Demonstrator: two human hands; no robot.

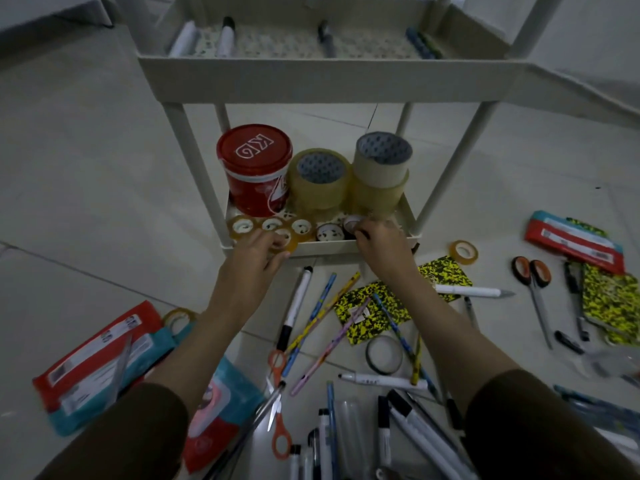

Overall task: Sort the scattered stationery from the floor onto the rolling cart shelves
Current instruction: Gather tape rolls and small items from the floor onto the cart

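The white rolling cart's bottom shelf point(408, 216) holds a red tub point(254, 168), large tape rolls point(320, 178) and a row of small tape rolls point(240, 227) along the front. My left hand point(256, 258) pinches a small clear tape roll point(284, 239) at the shelf's front rim. At the same rim my right hand point(382, 247) grips a small dark tape roll point(351, 224), next to another small roll point(329, 233). The upper shelf point(329, 77) carries markers point(227, 38) and pens.
Scattered on the floor between my arms are pencils point(311, 317), markers point(296, 303), orange scissors point(278, 403) and a black tape ring point(384, 355). Yellow notebooks point(374, 310), more scissors point(533, 282) and a tape roll point(464, 251) lie right. Red-blue packets point(93, 365) lie left.
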